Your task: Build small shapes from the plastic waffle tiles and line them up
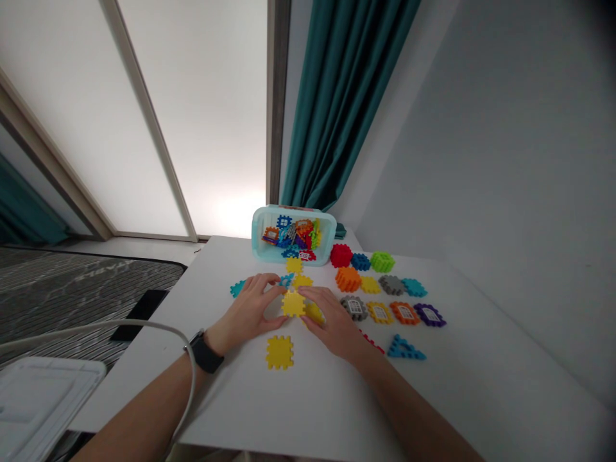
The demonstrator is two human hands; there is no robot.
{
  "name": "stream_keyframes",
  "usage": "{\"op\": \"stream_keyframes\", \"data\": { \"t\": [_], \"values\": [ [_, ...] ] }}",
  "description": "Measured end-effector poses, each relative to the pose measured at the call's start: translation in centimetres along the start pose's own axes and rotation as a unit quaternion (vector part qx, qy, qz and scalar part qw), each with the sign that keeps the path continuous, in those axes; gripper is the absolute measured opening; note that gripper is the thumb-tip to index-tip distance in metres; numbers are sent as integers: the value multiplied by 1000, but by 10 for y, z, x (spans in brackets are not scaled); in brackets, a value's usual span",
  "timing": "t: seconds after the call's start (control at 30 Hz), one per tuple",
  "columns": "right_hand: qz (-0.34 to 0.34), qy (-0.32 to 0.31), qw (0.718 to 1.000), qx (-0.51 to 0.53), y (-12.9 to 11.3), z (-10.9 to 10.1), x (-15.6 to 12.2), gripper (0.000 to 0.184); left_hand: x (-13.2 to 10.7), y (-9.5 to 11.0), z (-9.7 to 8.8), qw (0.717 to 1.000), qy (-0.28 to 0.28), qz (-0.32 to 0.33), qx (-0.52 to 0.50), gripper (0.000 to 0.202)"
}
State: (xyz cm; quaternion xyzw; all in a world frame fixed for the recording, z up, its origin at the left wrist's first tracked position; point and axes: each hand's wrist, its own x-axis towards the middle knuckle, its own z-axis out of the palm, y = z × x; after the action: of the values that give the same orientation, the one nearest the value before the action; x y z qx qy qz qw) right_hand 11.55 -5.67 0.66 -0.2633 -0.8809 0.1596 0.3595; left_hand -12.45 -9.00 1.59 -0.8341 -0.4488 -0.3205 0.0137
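Observation:
On a white table (481, 385) both my hands meet at a yellow toothed plastic tile (293, 303). My left hand (253, 309), with a black watch on its wrist, curls its fingers onto the tile's left edge. My right hand (332, 321) pinches the tile's right edge and partly covers another yellow piece (314, 312). One more yellow square tile (280, 352) lies flat just in front of the hands. Beyond the fingers lie further yellow tiles (294, 264) and small blue pieces (287, 280).
A pale teal tub (260, 240) lies on its side at the table's back, spilling coloured tiles. Right of the hands sit red, blue, green, orange, grey and purple pieces (347, 279) and a blue triangle (405, 348). A white cable (144, 324) crosses my left arm. A wall stands to the right.

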Motion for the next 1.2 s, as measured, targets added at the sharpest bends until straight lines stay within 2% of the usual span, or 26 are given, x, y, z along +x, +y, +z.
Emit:
{"op": "stream_keyframes", "data": {
  "t": [0.17,0.33,0.47,0.73,0.93,1.2],
  "values": [
    [-2,25,1000,-17,-1,-1,0,46,0,0,0,1000,20,-20,-10,44],
    [-3,49,999,-23,2,2,-2,42,1,2,2,999,36,-35,-21,21],
    [6,51,999,-17,2,5,-3,42,1,3,6,998,39,-38,-39,15],
    [5,28,999,-28,1,5,-4,32,0,-6,-1,999,28,-37,-26,16],
    [-11,9,1000,-22,2,3,-3,28,2,-3,-6,1000,-4,-11,-16,13],
    [-2,-29,999,-14,3,4,-4,37,1,-3,-8,1000,6,5,11,13]
  ]
}}
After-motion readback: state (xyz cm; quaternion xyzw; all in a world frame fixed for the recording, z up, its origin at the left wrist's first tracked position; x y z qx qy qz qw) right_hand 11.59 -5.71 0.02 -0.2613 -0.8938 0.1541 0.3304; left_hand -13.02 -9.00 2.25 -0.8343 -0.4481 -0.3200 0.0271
